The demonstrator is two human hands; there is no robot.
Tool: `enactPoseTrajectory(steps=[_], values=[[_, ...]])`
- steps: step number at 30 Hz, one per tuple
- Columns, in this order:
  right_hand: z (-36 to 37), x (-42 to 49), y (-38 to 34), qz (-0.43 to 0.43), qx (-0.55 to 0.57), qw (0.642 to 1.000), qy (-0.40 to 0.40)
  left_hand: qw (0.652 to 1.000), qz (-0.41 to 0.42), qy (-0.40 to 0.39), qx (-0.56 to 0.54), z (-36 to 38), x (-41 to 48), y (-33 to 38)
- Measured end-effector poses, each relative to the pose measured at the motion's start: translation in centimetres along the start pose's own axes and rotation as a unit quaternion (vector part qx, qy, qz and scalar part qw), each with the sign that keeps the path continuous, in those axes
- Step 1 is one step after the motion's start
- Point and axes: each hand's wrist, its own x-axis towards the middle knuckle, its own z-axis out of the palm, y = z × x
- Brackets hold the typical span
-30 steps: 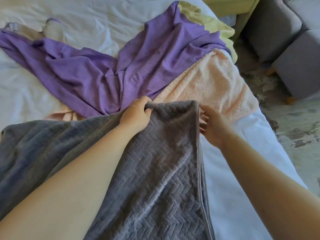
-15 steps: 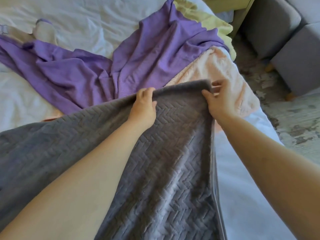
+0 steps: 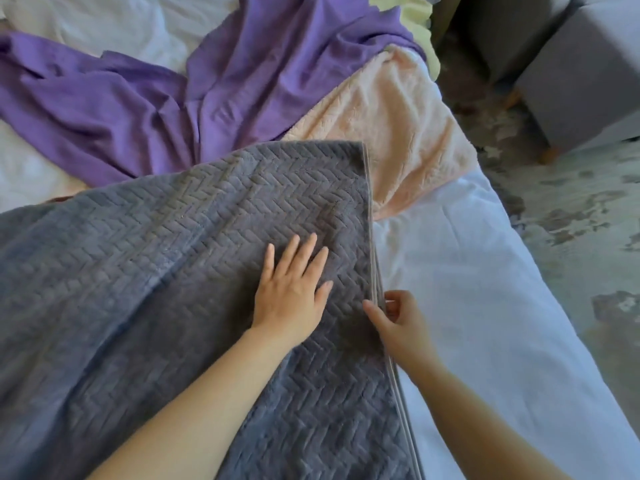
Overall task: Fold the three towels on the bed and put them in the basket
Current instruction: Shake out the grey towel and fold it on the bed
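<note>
A grey herringbone towel (image 3: 173,271) lies spread over the near part of the white bed (image 3: 485,289), its far edge laid over a peach towel (image 3: 391,133). My left hand (image 3: 291,289) rests flat on the grey towel with fingers straight. My right hand (image 3: 398,317) pinches the towel's right edge between thumb and fingers. A purple towel (image 3: 173,95) lies crumpled across the far part of the bed. No basket is in view.
A pale yellow cloth (image 3: 415,15) lies at the bed's far right corner. Grey upholstered stools (image 3: 571,64) stand on the mottled floor (image 3: 571,202) to the right of the bed.
Both hands held the grey towel's far edge raised; that edge now lies flat on the bed. My left hand has opened and drawn back onto the towel, my right has slid down its right edge.
</note>
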Motion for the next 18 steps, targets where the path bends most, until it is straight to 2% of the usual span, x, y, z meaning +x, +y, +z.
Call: enactPoseTrajectory(steps=[4, 8, 10, 12, 15, 18], values=[[0.6, -2.0, 2.5, -0.018, -0.091, 0.995, -0.035, 0.999, -0.029, -0.006, 0.025, 1.6, -3.6, 1.3], [-3.2, -1.4, 4.2, -0.008, -0.055, 0.997, 0.059, 0.998, -0.041, -0.043, 0.017, 2.8, -7.2, 2.4], [-4.9, -1.7, 4.5, 0.002, -0.029, 0.997, 0.073, 0.996, -0.045, -0.074, 0.009, 3.5, -8.7, 2.9], [-5.0, -3.1, 5.0, 0.023, -0.002, 0.999, 0.033, 0.993, -0.056, -0.104, 0.004, 4.1, -10.1, 3.4], [-4.1, -7.5, 7.1, 0.072, 0.006, 0.995, -0.068, 0.991, -0.068, -0.114, -0.009, 4.7, -12.5, 4.5], [-3.4, -12.5, 10.5, 0.085, -0.028, 0.991, -0.097, 0.992, -0.056, -0.104, -0.03, 5.3, -15.3, 5.8]])
